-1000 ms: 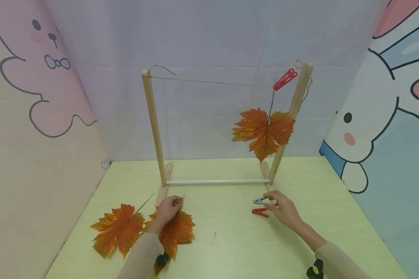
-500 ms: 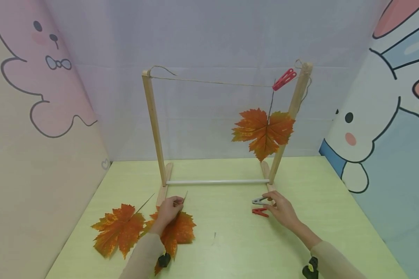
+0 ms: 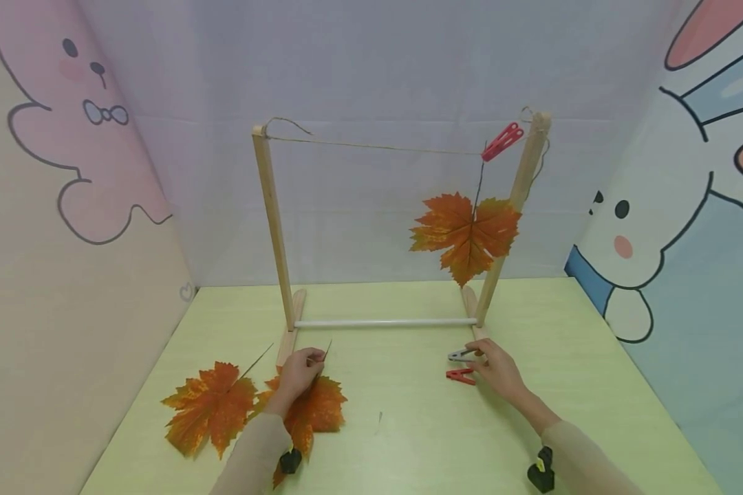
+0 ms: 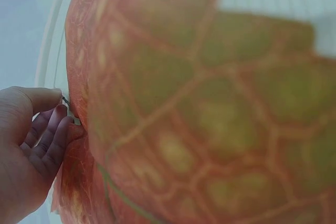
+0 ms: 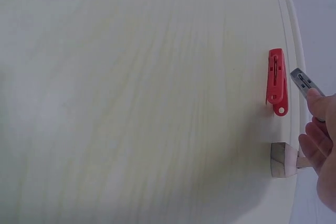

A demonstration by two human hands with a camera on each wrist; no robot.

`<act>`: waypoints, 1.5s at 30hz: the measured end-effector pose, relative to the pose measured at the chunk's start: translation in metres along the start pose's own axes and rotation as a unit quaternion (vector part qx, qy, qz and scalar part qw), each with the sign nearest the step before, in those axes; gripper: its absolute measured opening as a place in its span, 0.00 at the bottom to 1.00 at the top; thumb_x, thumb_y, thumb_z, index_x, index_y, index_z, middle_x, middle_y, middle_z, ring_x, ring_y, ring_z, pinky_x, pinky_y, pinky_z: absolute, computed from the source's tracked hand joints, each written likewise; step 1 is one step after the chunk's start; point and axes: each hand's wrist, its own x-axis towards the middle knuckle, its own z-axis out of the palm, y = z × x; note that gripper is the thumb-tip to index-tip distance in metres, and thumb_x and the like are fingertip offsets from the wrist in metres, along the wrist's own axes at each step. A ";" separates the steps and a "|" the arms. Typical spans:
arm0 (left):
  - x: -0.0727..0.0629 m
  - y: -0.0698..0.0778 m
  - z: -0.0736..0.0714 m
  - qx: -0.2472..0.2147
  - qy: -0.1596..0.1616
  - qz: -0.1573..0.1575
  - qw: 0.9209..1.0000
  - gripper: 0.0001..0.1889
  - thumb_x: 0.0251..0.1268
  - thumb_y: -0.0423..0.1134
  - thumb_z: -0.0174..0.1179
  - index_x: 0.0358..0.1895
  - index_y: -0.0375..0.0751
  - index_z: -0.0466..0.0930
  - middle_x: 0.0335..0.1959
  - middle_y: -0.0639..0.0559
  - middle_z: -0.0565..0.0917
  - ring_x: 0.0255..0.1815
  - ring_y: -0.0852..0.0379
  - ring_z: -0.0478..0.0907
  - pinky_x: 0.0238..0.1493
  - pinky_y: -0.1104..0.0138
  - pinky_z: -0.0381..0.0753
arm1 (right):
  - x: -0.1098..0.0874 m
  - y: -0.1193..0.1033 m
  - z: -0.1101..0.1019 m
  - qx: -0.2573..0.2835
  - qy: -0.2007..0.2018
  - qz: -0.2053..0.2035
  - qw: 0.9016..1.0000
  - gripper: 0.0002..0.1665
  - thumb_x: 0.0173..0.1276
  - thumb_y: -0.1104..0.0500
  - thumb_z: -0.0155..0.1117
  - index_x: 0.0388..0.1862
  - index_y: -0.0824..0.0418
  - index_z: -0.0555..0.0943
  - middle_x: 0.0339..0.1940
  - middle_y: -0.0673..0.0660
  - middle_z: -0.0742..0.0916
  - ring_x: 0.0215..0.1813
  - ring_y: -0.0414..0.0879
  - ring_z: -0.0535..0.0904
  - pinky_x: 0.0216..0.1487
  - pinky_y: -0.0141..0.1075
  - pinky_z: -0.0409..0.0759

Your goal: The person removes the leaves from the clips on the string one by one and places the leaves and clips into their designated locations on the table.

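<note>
My left hand (image 3: 301, 375) pinches the thin stem of an orange maple leaf (image 3: 322, 409), whose blade hangs below and behind the wrist. That leaf's blurred surface (image 4: 210, 119) fills most of the left wrist view. On the right, my right hand (image 3: 498, 370) pinches a grey clothespin (image 3: 460, 356) between thumb and fingers. Just in front of it a red clothespin (image 5: 275, 80) lies on the table. A second maple leaf (image 3: 210, 409) lies to the left of my left hand, its stem pointing up and right.
A wooden frame with two posts (image 3: 272, 227) and a white crossbar (image 3: 384, 322) stands at the back. Along its string (image 3: 371, 146), a pink-red clothespin (image 3: 501, 142) holds up a third maple leaf (image 3: 467, 234) near the right post. A small scrap (image 3: 380, 418) lies on the table (image 3: 408, 447).
Both hands stay nearly still, with the same stem and grey clothespin in their fingers. The right forearm has shifted slightly left.
</note>
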 end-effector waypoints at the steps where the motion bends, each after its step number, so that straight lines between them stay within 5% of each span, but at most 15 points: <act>1: 0.000 0.000 0.000 -0.002 0.000 0.000 1.000 0.08 0.54 0.27 0.60 0.38 0.33 0.82 0.30 0.48 0.83 0.31 0.53 0.78 0.34 0.61 0.78 | 0.001 0.001 0.001 0.001 -0.003 0.005 1.000 0.18 0.47 0.73 0.69 0.40 0.68 0.78 0.35 0.59 0.81 0.35 0.51 0.78 0.31 0.36 0.77; 18: 0.001 0.008 -0.012 -0.008 0.009 0.003 1.000 0.09 0.56 0.27 0.59 0.40 0.32 0.81 0.32 0.46 0.83 0.33 0.50 0.79 0.31 0.62 0.78 | 0.011 0.004 0.014 -0.013 -0.054 0.074 0.996 0.17 0.52 0.68 0.68 0.43 0.66 0.79 0.38 0.57 0.82 0.39 0.50 0.78 0.36 0.42 0.76; 45: -0.008 0.021 -0.012 -0.032 -0.002 0.030 0.999 0.09 0.53 0.25 0.60 0.40 0.32 0.81 0.31 0.48 0.82 0.31 0.52 0.79 0.30 0.65 0.77 | 0.019 0.006 0.019 -0.067 -0.101 0.092 0.988 0.16 0.50 0.67 0.66 0.41 0.67 0.80 0.36 0.58 0.82 0.37 0.50 0.78 0.37 0.44 0.76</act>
